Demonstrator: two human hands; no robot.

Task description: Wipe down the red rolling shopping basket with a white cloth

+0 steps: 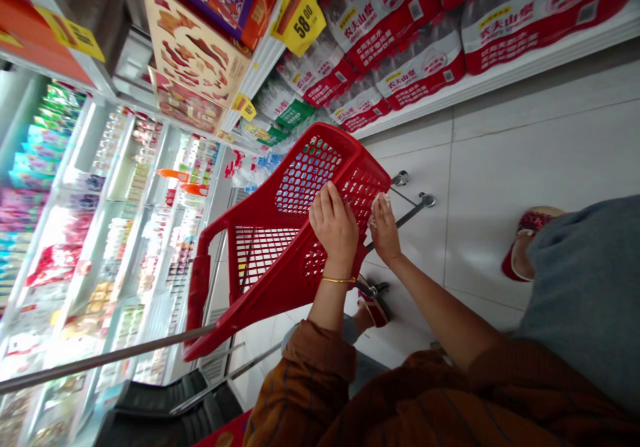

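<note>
A red plastic shopping cart [273,294] with a perforated basket stands in front of me, tilted in the picture. My left hand [334,224], with a gold bangle at the wrist, rests over the cart's upper rim, its fingers close together and curled over the edge. At the perforated front end of the basket, my right hand [385,228] presses a crumpled white tissue [374,212] against the red plastic. Its fingers are bent around the tissue, which they partly cover. Through the holes and over the rim, no goods show inside the basket.
Packs of bottled water [420,67] line a low shelf beside the cart, with a yellow price tag [300,17] above. Gift boxes [195,54] stand farther along. Lit display shelves [115,234] fill the left. A black object [160,400] and metal bar [105,360] are nearby.
</note>
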